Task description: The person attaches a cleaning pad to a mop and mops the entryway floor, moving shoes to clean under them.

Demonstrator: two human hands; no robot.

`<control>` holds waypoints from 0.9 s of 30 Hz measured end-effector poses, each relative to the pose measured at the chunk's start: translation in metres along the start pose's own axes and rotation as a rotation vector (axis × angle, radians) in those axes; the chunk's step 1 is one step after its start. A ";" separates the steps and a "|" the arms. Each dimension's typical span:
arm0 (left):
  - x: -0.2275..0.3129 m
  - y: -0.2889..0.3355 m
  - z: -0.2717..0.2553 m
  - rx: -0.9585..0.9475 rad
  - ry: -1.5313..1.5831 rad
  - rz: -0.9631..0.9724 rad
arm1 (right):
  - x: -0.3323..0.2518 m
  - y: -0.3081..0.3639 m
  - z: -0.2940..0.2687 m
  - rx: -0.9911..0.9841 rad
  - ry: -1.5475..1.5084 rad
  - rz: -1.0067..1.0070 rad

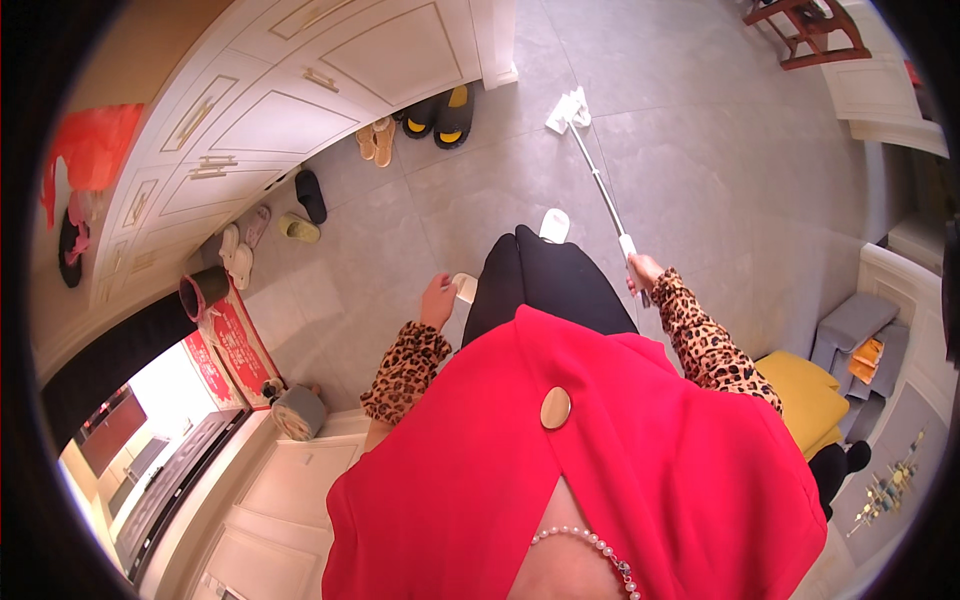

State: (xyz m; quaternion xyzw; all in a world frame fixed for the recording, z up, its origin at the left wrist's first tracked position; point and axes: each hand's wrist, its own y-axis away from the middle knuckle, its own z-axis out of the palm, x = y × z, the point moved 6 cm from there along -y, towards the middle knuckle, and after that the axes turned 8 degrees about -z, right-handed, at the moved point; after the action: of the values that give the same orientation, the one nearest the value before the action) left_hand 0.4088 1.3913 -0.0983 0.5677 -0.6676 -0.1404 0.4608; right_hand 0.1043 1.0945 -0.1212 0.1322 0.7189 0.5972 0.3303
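One mop (white) gripped by right hand, stretching forward; left hand hangs loosely curled.

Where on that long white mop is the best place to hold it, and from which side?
Probably the thick grip end of the mop, where the right hand already wraps it. The thin pole slants away to a flat head on the floor, so coming from the near, upper end gives leverage. The left hand is off it.
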 end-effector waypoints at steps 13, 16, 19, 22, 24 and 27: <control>0.228 0.160 0.039 -0.391 0.105 1.304 | -0.039 0.111 0.158 -0.318 -0.775 0.073; 0.244 0.150 0.033 -0.083 -0.305 1.351 | -0.056 0.110 0.167 -0.240 -0.647 -0.044; 0.248 0.096 0.014 0.151 -0.173 1.300 | -0.095 0.107 0.170 -0.174 -0.511 -0.210; 0.256 0.029 0.003 0.085 -0.278 1.019 | -0.141 0.133 0.158 -0.027 -0.347 -0.555; 0.275 0.017 -0.005 0.081 -0.404 0.998 | -0.169 0.189 0.168 -0.086 -0.223 -0.913; 0.228 -0.062 -0.024 0.448 -0.321 0.905 | -0.186 0.272 0.256 -0.425 0.175 -1.141</control>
State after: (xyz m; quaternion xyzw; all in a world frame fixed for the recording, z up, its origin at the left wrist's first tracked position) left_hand 0.4821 1.1771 -0.0260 0.2786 -0.9217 0.1337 0.2345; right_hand 0.3497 1.2516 0.1780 -0.3918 0.5661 0.4651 0.5565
